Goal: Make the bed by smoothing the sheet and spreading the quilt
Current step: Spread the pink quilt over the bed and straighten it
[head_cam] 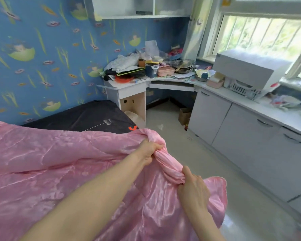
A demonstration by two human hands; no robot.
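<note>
Over the near part of the bed lies a shiny pink quilt [50,162], creased and rumpled. It covers the mattress from the left edge of the view to the bedside, where its edge hangs toward the pale floor [207,153]. The left hand [149,151] has its fingers curled tightly round a bunched fold at the quilt's far corner. The right hand [193,190], nearer the person, grips the same gathered edge with fingers and thumb closed on the cloth. Between the two hands the fabric is drawn into a thick twisted roll.

Beyond the quilt, the far end of the bed shows a dark sheet [87,115], uncovered and fairly flat, reaching the blue patterned wall [33,58]. A small clear object [107,121] rests on the sheet; what it is cannot be told.

A white corner bench [127,84] past the bed is heaped with clothes, bowls and boxes. Grey cabinets [233,133] run along the right under a bright window [261,35].
</note>
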